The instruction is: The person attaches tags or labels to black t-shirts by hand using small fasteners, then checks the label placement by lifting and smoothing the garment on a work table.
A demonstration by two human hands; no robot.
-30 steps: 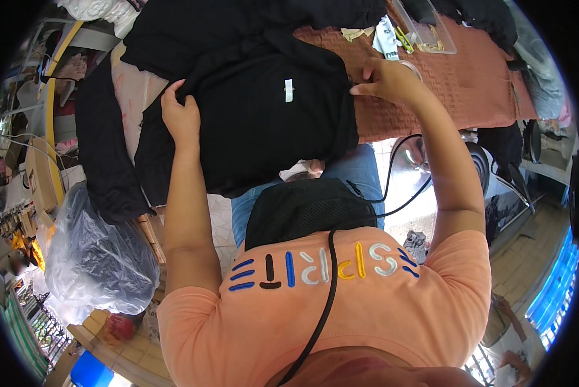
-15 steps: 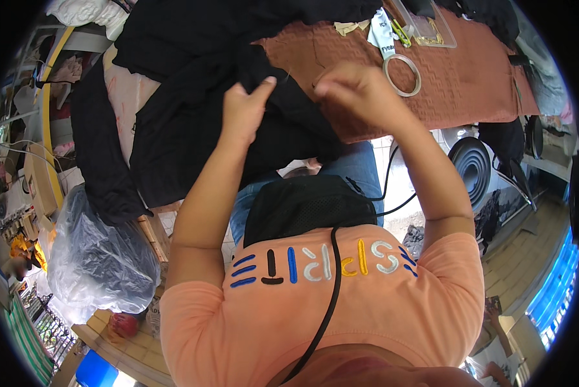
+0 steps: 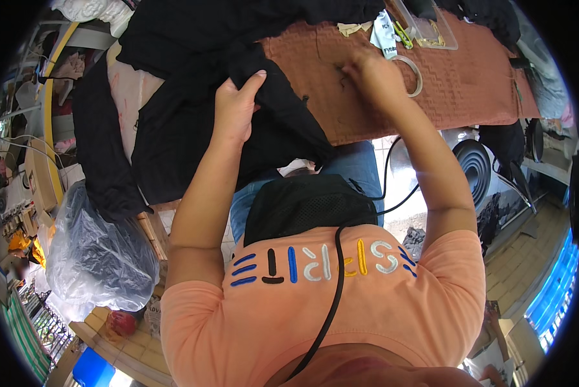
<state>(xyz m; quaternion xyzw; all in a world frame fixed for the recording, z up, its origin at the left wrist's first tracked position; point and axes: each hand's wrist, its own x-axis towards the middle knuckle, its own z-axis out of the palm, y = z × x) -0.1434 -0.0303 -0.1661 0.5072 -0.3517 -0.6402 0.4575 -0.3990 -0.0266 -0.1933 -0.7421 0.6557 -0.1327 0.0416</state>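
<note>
A black cloth garment (image 3: 186,122) lies in folds over the left and middle of the table, one flap hanging toward my lap. My left hand (image 3: 233,109) is closed on the garment's fold near its right edge, thumb on top. Over the brown textured cloth (image 3: 470,90), to the right of the garment, my right hand (image 3: 376,77) is closed with its fingertips pinched together. Dark thread-like strands show by those fingertips; what they pinch is too small and blurred to tell. A clear tape-like ring (image 3: 419,79) lies partly hidden behind the right hand.
Beyond the right hand lie a white printed strip (image 3: 383,35), a yellow-green tool (image 3: 403,36) and a clear plastic tray (image 3: 441,39). A clear plastic bag (image 3: 102,258) stands at the left. A black ringed disc (image 3: 473,171) sits below the table's right side.
My right hand has moved right and slightly up, away from the garment and partly over the ring. The left hand has shifted slightly left, still on the cloth.
</note>
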